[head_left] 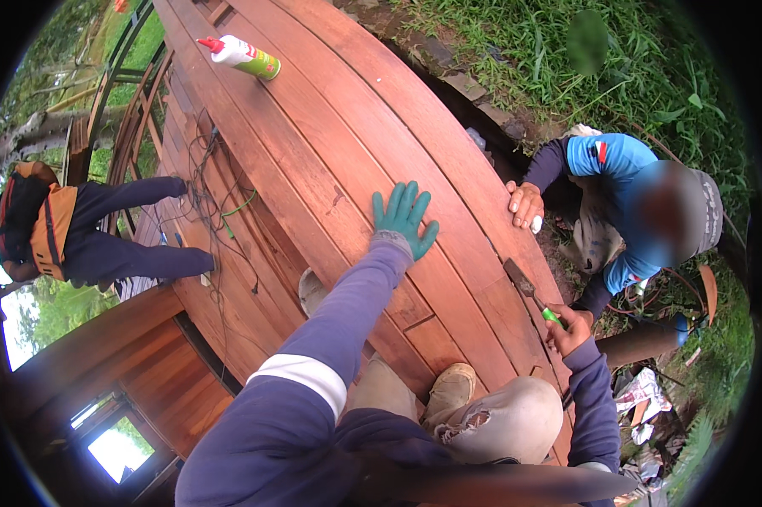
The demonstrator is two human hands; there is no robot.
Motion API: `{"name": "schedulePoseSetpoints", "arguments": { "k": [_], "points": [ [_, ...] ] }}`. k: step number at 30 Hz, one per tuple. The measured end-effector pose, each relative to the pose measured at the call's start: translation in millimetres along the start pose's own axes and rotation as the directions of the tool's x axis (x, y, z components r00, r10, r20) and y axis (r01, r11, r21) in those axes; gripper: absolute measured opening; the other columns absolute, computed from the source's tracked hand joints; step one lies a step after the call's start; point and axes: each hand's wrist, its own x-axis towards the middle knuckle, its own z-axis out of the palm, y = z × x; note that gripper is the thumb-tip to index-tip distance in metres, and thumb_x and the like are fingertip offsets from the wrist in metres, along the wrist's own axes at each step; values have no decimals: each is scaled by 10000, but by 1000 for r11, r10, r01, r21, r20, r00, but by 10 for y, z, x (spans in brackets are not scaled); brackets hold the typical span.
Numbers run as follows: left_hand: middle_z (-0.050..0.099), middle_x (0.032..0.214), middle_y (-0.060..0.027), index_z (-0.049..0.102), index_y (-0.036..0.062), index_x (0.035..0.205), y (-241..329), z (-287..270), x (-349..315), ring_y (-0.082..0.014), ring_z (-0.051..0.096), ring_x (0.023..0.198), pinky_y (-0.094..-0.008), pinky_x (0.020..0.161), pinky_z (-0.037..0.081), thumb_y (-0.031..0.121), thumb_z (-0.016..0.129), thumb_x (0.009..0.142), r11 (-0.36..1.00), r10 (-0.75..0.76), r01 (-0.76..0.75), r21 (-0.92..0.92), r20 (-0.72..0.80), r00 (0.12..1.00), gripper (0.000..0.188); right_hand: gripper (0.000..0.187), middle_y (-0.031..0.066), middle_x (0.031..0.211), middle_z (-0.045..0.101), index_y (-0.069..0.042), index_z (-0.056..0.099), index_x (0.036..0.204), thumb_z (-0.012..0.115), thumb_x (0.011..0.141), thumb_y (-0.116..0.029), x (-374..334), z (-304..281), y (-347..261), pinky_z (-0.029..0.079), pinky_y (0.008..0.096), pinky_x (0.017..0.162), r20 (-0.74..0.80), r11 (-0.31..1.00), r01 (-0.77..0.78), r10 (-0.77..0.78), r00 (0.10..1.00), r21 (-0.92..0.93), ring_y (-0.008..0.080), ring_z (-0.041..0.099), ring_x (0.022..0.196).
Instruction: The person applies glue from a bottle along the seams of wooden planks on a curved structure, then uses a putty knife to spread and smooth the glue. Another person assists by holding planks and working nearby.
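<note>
Left hand lies spread flat on planks; right hand clamps one tool. One bottle is far left; one worker left, another worker right.

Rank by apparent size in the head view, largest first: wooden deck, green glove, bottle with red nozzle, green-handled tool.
1. Wooden deck
2. Green glove and bottle with red nozzle: too alike to rank
3. Green-handled tool, partly hidden by right hand
</note>
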Motion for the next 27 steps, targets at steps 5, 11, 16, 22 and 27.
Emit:
{"name": "schedulePoseSetpoints", "arguments": {
  "k": [5,11,16,22,27],
  "points": [
    [359,1596,-164,494,129,1463,19,-14,-1,-363,282,1498,-669,1191,97,445,614,926,1000,27,-27,-1,-3,1000,635,341,186,845,718,-77,675,1231,696,891,-103,-139,51,-29,546,388,694,-35,709,339,-456,889,-619,301,726,755],
    [380,1584,-168,498,135,1460,13,-14,21,-370,306,1484,-682,1177,118,441,623,922,999,42,-42,-4,-4,999,632,369,234,1018,721,-53,661,1264,685,900,-111,-262,532,234,555,397,794,-277,928,322,-364,889,-188,384,724,886],
    [384,1582,-172,493,128,1471,9,-67,-28,-374,311,1480,-692,1166,148,434,608,933,999,43,-42,21,-40,998,630,389,239,1002,725,-31,660,1251,727,877,-116,-224,1168,594,561,401,777,-317,956,274,-292,902,-102,353,738,896],
    [393,1584,-167,491,116,1478,-33,-15,-36,-379,321,1477,-708,1143,178,421,594,944,998,58,-57,15,-49,997,623,304,105,774,664,-44,702,1116,787,854,-171,-217,1363,774,518,353,683,-85,979,195,-199,976,-60,182,634,722],
    [394,1583,-160,494,116,1468,-12,25,-45,-363,327,1476,-685,1156,186,420,585,948,998,53,-56,-35,-99,994,609,240,51,630,562,-46,720,960,803,843,-238,-243,1456,853,462,364,588,11,995,55,-54,998,-89,144,534,608]
  ]
}}
